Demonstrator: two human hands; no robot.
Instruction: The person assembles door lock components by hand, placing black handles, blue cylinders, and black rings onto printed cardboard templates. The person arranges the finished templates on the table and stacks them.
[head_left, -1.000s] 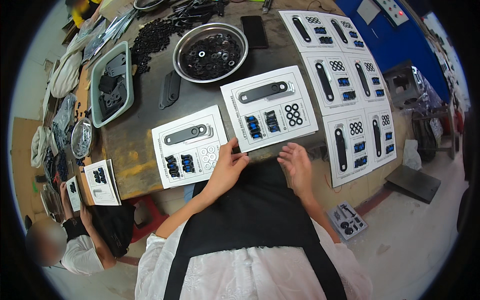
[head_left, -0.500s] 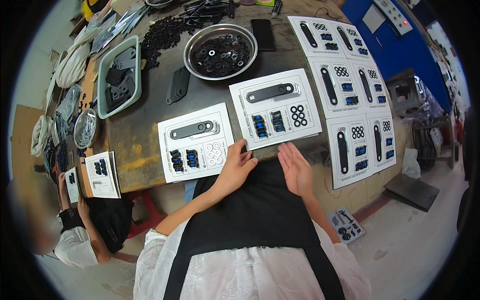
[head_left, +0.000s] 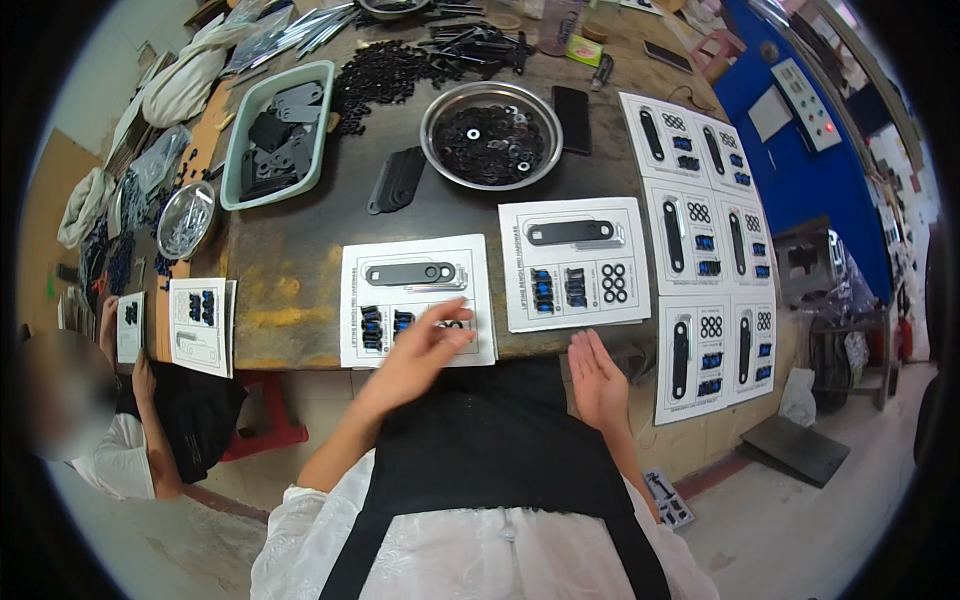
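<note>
"Dark worktable (head_left: 290, 235): what lay along its near edge?"

"Left hardware card (head_left: 402, 298), beside right hardware card (head_left: 560, 257)."

"Hands?"

"Left hand (head_left: 415, 357), released, fingers parted, was over the left one, contact unclear; right hand (head_left: 600, 387), flat and released, was just beside the right one's near edge."

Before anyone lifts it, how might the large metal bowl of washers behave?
The bowl probably feels heavy, with many dark washers piled inside. Its smooth, shiny metal may be slippery. Tilting would likely spill washers, as they lie loose.
</note>
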